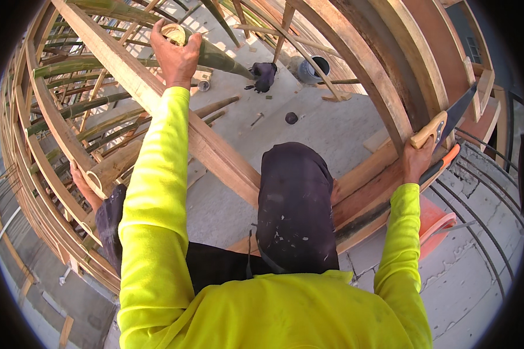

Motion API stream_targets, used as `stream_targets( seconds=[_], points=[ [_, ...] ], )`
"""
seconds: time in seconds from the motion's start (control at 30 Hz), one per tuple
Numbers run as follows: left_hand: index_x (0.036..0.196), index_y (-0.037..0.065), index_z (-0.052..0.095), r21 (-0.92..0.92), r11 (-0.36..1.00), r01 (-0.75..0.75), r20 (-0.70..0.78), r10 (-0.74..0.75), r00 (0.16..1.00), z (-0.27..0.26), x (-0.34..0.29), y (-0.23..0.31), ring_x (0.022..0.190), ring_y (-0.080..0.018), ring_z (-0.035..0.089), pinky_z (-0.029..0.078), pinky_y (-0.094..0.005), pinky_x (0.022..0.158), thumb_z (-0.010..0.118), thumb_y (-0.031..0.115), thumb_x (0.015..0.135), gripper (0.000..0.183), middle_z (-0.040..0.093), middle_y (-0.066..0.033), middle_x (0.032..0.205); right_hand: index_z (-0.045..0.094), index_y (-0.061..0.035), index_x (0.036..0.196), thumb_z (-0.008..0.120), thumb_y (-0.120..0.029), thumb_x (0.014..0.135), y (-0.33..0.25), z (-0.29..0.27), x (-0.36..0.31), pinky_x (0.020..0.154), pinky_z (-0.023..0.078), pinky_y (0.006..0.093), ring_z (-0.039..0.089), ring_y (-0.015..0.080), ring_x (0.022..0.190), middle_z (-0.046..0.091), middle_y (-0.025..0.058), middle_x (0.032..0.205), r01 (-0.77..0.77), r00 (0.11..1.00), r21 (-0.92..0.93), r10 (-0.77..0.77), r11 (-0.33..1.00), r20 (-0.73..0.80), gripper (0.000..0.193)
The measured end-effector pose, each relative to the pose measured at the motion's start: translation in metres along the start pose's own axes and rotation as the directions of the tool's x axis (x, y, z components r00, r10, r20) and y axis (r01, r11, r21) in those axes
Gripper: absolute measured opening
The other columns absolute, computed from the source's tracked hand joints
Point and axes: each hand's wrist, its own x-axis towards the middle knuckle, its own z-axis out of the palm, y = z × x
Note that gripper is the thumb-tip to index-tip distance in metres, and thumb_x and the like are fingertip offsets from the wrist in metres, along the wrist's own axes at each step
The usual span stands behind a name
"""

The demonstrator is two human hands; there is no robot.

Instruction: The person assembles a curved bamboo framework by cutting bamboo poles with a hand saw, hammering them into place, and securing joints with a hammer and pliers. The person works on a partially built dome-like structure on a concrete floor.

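Observation:
My left hand point(177, 58) is closed round the upper end of a green bamboo pole point(226, 62), its pale cut end showing between thumb and fingers. The pole slants down toward the floor, beside a long squared timber point(116, 52). Out to the right, my right hand point(419, 158) grips the wooden handle of a handsaw point(457, 116), its dark blade pointing up and away. Just below that hand lies a black and orange tool point(445, 163), partly hidden, resting along the beam. My bent knee point(297, 203) in dark trousers sits between both arms.
Timber formwork beams point(355, 52) curve along the right. A grey bucket point(313, 70), a hammer point(257, 119) and a dark round object point(291, 118) stand or lie on the concrete below. Bamboo poles point(70, 110) fill the left. Steel bars point(477, 215) and a red bucket point(434, 227) are lower right.

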Motion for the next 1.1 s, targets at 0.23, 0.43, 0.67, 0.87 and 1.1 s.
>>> stream_targets(
  seconds=[0.23, 0.43, 0.67, 0.87, 1.1],
  points=[
    [0.15, -0.008, 0.018, -0.363, 0.916, 0.173, -0.042, -0.201, 0.979, 0.005, -0.006, -0.003, 0.125, -0.026, 0.05, 0.039, -0.0322, 0.11, 0.077, 0.007, 0.078, 0.094, 0.043, -0.0198, 0.142, 0.054, 0.0009, 0.131, 0.067, -0.022, 0.081, -0.003, -0.001, -0.003, 0.093, 0.049, 0.0453, 0.062, 0.043, 0.111, 0.064, 0.0265, 0.12, -0.012, 1.0, 0.015, 0.012, 1.0, -0.017, 0.056],
    [0.156, -0.007, 0.005, -0.371, 0.904, 0.215, 0.017, -0.224, 0.974, 0.002, -0.006, -0.005, 0.135, -0.0277, 0.045, 0.037, -0.0336, 0.113, 0.081, 0.008, 0.076, 0.111, 0.034, -0.0232, 0.154, 0.052, 0.0019, 0.133, 0.066, -0.023, 0.081, 0.008, 0.003, -0.002, 0.095, 0.048, 0.0458, 0.061, 0.0446, 0.112, 0.062, 0.0277, 0.123, -0.033, 0.999, 0.016, 0.033, 0.999, 0.012, 0.06],
    [0.155, -0.005, 0.019, -0.249, 0.958, 0.143, 0.125, -0.115, 0.986, 0.023, -0.009, -0.008, 0.128, -0.0277, 0.052, 0.046, -0.0345, 0.105, 0.086, 0.014, 0.076, 0.105, 0.051, -0.0213, 0.14, 0.053, 0.0018, 0.129, 0.067, -0.023, 0.08, 0.009, 0.001, 0.0, 0.094, 0.048, 0.046, 0.06, 0.0456, 0.111, 0.062, 0.0277, 0.12, -0.016, 1.0, 0.033, 0.015, 0.999, 0.023, 0.057],
    [0.107, -0.004, 0.057, 0.142, 0.989, 0.031, 0.128, -0.049, 0.991, 0.028, -0.008, -0.008, 0.089, -0.0274, 0.065, 0.053, -0.0372, 0.084, 0.087, 0.031, 0.069, 0.059, 0.065, -0.016, 0.099, 0.055, 0.0, 0.127, 0.067, -0.022, 0.081, 0.013, 0.005, -0.002, 0.094, 0.048, 0.0445, 0.062, 0.0423, 0.111, 0.062, 0.0246, 0.122, 0.028, 1.0, 0.049, -0.028, 0.998, -0.013, 0.052],
    [0.106, -0.002, 0.056, 0.064, 0.998, -0.028, -0.002, 0.028, 1.0, 0.021, -0.005, -0.009, 0.087, -0.0238, 0.063, 0.053, -0.036, 0.082, 0.088, 0.03, 0.068, 0.06, 0.063, -0.014, 0.097, 0.056, -0.0018, 0.124, 0.066, -0.021, 0.084, 0.008, -0.001, -0.001, 0.093, 0.049, 0.0417, 0.063, 0.0394, 0.109, 0.063, 0.0225, 0.117, 0.016, 1.0, 0.072, -0.017, 0.997, 0.02, 0.046]
  ],
)
